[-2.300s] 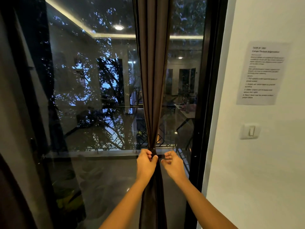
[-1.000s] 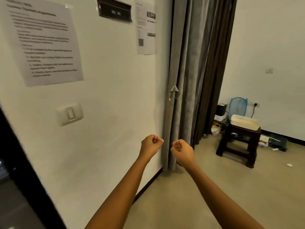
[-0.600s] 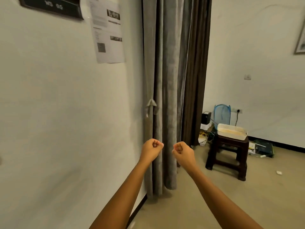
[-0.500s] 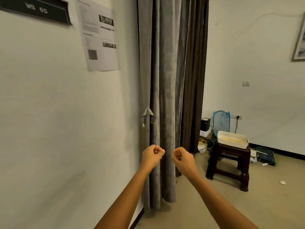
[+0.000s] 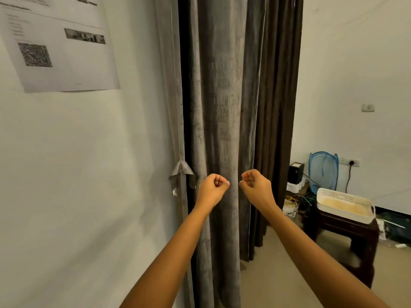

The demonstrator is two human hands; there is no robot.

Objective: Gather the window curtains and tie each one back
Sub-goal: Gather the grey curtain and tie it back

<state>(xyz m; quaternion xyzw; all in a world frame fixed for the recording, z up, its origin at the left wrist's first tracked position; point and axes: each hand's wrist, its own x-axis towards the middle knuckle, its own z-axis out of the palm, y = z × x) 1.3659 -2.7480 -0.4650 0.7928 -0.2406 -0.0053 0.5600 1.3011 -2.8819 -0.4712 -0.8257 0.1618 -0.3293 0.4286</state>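
A grey curtain [image 5: 222, 103] hangs in loose vertical folds right in front of me, with a darker brown curtain [image 5: 278, 112] behind it to the right. A grey fabric tie-back [image 5: 181, 173] dangles at the curtain's left edge against the wall. My left hand [image 5: 212, 190] and my right hand [image 5: 255, 186] are raised side by side just in front of the grey curtain at tie-back height. Both are curled into fists and hold nothing. I cannot tell whether they touch the cloth.
A white wall with a printed sheet [image 5: 60, 47] fills the left. At the right stands a dark wooden stool [image 5: 347, 234] bearing a white perforated tray [image 5: 322, 193]. Behind it are a blue mesh hamper [image 5: 323, 172], a small black box [image 5: 295, 173] and tangled cables on the floor.
I let go of the brown window curtain, turned right past the wall and came up close to the grey curtain. Both hands stayed in fists throughout.
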